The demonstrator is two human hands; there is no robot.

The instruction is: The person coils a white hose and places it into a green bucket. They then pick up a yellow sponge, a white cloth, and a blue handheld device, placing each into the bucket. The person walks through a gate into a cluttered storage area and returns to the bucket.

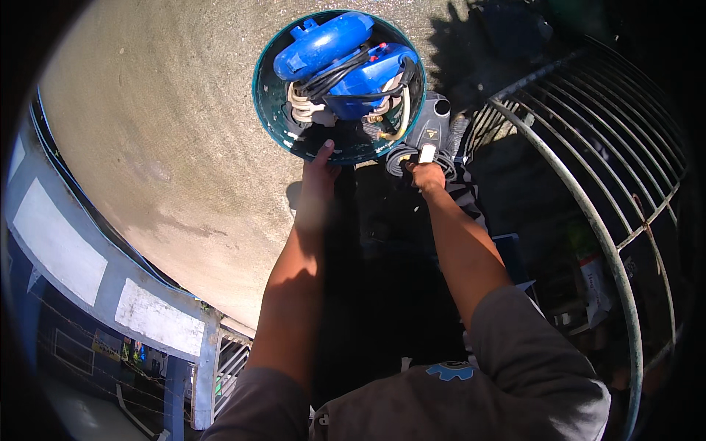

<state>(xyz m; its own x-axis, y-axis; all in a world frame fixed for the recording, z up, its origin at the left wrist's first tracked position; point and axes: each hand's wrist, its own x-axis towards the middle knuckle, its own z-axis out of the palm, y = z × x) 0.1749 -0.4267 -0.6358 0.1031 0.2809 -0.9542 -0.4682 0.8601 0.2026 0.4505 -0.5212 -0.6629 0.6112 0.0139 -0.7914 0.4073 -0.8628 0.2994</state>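
Observation:
A round dark green tub [259, 110] stands ahead of me. Inside it lies a blue plastic machine [360, 87], with a looped black cord [334, 77] and a coiled beige hose [298, 103]. My left hand [321, 167] grips the tub's near rim, its thumb over the edge and its other fingers mostly hidden beneath. To the right of the tub is a grey machine [432, 126] with a warning label and a coiled grey cord [398, 158]. My right hand [428, 176] is closed round a pale, handle-like piece [426, 153] beside that cord.
Curved metal railings [566, 169] run along the right side. A low wall with white panels [59, 228] bends along the left. Wet-looking concrete [184, 110] stretches between the wall and the tub. A white package [594, 287] lies behind the railings.

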